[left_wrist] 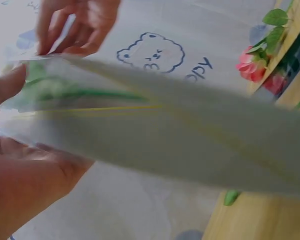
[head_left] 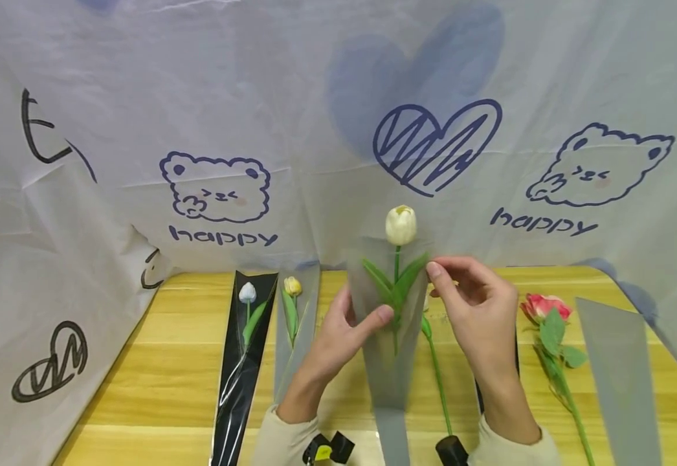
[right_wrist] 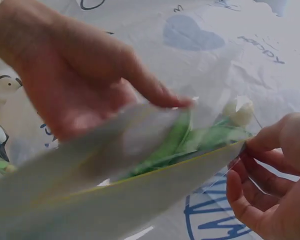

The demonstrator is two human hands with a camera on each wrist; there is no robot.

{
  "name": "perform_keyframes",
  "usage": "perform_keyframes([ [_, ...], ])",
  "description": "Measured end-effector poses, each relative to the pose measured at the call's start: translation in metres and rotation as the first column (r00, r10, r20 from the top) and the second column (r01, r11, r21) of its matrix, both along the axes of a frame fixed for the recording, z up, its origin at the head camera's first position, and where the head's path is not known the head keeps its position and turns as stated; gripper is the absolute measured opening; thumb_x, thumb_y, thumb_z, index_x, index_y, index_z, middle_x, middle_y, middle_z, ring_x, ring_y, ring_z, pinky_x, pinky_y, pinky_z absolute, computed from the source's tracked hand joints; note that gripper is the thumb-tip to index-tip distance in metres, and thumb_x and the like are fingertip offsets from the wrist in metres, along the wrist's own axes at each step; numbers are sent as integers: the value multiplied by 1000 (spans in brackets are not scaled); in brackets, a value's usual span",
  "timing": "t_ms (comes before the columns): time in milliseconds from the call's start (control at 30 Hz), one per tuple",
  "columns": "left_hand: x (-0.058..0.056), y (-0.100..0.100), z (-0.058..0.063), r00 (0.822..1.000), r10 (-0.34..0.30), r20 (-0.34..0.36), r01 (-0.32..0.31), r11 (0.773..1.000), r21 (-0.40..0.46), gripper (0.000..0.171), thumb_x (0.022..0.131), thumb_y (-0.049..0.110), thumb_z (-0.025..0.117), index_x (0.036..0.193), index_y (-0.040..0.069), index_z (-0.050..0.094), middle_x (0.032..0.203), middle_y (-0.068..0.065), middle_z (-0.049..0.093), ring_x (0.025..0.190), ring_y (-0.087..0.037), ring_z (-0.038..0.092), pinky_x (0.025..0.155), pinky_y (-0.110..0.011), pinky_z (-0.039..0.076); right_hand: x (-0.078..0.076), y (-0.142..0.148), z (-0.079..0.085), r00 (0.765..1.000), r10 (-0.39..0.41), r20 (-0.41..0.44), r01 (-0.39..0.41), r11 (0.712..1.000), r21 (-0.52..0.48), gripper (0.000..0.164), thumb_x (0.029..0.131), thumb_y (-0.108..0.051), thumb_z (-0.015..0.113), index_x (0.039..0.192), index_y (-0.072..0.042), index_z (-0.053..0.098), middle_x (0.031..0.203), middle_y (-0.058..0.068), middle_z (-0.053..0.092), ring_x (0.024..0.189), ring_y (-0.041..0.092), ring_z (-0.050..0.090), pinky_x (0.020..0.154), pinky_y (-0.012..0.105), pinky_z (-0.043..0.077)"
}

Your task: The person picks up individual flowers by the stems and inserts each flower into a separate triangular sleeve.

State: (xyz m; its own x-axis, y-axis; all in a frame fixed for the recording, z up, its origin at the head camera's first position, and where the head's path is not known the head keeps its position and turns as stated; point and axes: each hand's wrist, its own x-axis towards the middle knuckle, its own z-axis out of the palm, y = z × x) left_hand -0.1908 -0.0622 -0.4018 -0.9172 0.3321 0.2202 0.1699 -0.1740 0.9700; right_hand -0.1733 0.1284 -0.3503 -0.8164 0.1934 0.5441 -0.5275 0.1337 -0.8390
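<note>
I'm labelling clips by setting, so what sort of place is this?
Likely a makeshift indoor workspace, perhaps for wrapping flowers: a wood-grain table, a white tulip in a gray sleeve held above it, and a cartoon-printed cloth hanging behind.

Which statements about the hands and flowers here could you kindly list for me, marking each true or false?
1. The left hand holds the gray sleeve around the white tulip. True.
2. In the head view, the pink rose lies right of the right hand. True.
3. In that view, the yellow tulip lies right of the pink rose. False: it lies left.
4. The pale blue tulip is in a black sleeve. True.
5. The right hand grips the pink rose. False: it pinches the gray sleeve's edge.
</note>
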Motion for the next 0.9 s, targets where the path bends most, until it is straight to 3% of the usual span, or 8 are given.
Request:
perform_keyframes([
  [100, -2, -2, 3, 996, 80, 33, -84, 986, 145, 46, 105, 19, 60, 145, 5, 43, 104, -4, 63, 96, -13, 60, 85, -29, 53, -2, 4, -4, 1000, 4, 8, -3, 1000, -27, 10, 94, 1, 73, 100, 8, 74, 89, 11, 73, 77, 17, 70, 69, 24, 58],
  [167, -3, -3, 5, 985, 162, 54, -169, 967, 188, 25, 106, 12, 55, 129, 2, 52, 87, 0, 57, 82, -11, 55, 75, -27, 53, -4, 6, -7, 1000, 16, 12, -16, 1000, -17, 10, 94, 0, 73, 100, 8, 73, 91, 13, 73, 79, 17, 70, 69, 25, 59],
  [267, -6, -2, 6, 969, 241, 46, -245, 948, 204, 8, 104, 4, 58, 111, 0, 60, 90, -2, 62, 85, -13, 59, 73, -30, 57, -4, 6, -8, 999, 41, 10, -41, 999, 2, 9, 94, 1, 73, 101, 7, 74, 93, 14, 72, 80, 18, 70, 70, 26, 59],
  [367, -6, 0, 6, 956, 294, 12, -292, 941, 172, 9, 101, 0, 62, 108, -5, 64, 95, -5, 64, 85, -13, 62, 73, -29, 58, -3, 2, -9, 997, 79, -7, -79, 996, 53, 8, 93, 4, 72, 101, 5, 74, 95, 13, 72, 82, 16, 70, 72, 26, 59],
  [500, -3, 3, 8, 952, 304, -39, -295, 944, 148, 13, 99, -3, 64, 109, -12, 63, 98, -7, 66, 86, -14, 67, 74, -27, 58, 2, -7, -8, 993, 118, -24, -113, 984, 135, 11, 93, 4, 73, 102, -1, 76, 100, 6, 73, 89, 13, 69, 75, 25, 59],
  [633, -1, 3, 9, 955, 291, -54, -278, 945, 172, 15, 99, -5, 63, 111, -12, 62, 101, -7, 67, 90, -15, 68, 74, -26, 57, 5, -15, -7, 994, 105, -36, -96, 978, 187, 9, 94, -1, 73, 102, -5, 77, 102, 2, 73, 90, 14, 69, 73, 24, 58],
  [767, 1, 2, 11, 954, 293, -63, -274, 937, 216, 14, 97, -7, 63, 110, -11, 61, 101, -5, 66, 90, -13, 66, 72, -22, 55, 6, -17, -7, 998, 35, -60, -24, 984, 176, 8, 94, 0, 73, 101, -3, 76, 98, 4, 73, 86, 13, 69, 71, 22, 58],
  [900, 2, 0, 13, 960, 276, -52, -248, 921, 299, 10, 97, -9, 61, 105, -3, 62, 93, -2, 64, 80, -9, 61, 67, -20, 50, 10, -15, -6, 995, -55, -83, 63, 993, 99, 8, 93, 4, 72, 100, 2, 75, 96, 8, 73, 86, 11, 69, 73, 20, 57],
])
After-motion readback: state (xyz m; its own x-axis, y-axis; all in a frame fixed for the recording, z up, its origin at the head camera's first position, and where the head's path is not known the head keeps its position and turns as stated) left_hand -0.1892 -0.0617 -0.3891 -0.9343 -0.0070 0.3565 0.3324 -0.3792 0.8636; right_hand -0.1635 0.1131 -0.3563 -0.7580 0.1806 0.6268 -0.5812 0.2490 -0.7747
